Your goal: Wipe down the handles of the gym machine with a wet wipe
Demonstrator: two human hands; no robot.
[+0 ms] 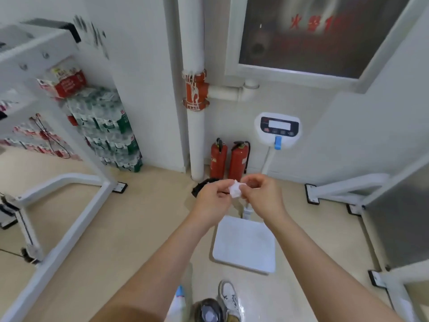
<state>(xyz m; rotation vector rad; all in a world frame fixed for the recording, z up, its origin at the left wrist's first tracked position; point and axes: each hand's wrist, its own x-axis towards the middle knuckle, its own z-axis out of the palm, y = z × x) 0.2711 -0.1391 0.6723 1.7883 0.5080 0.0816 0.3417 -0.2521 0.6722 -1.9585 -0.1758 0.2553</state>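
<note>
Beige gym floor, crumpled wet wipe (235, 190) pinched between left hand (212, 198) and right hand (262, 196) grips

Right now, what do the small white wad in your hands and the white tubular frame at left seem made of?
Small white wad: soft non-woven wipe or tissue, matte, crumpled into folds. White tubular frame: probably painted steel, smooth semi-gloss, with black foot plates.

Two red extinguishers (238, 160) against the wall, just beside a white pipe (196, 140); scale (245, 244) on the floor (139, 228); bottle packs (111, 135) stacked left.
</note>
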